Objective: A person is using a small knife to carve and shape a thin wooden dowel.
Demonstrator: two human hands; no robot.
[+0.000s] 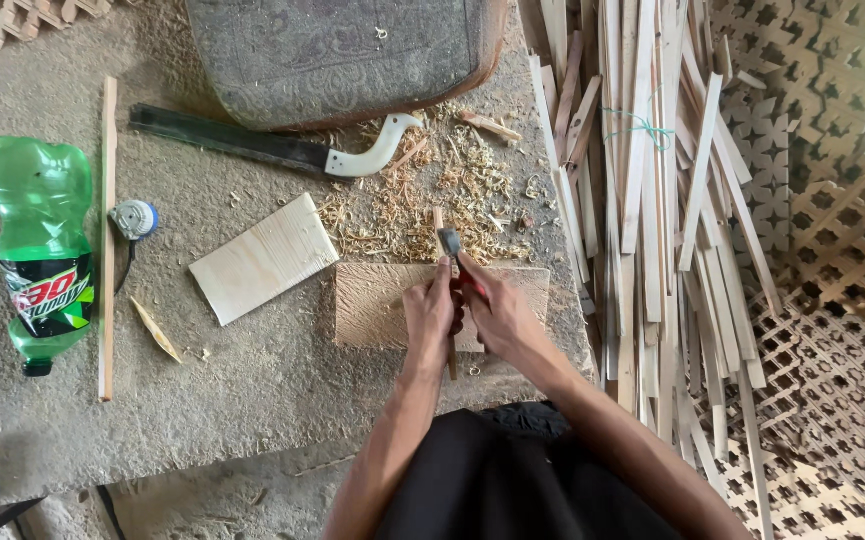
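Both our hands sit over the board: left hand fingers clamped on a thin stick running away from us, right hand fingers closed around a knife at its far end.

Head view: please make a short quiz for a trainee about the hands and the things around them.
1. True or false: the left hand holds a thin wooden stick over a flat board.
2. What does the right hand hold? A) the green bottle B) a small blade tool C) the saw
3. Fill in: wood ____ lie in a pile beyond the board.

Key: 1 true; 2 B; 3 shavings.
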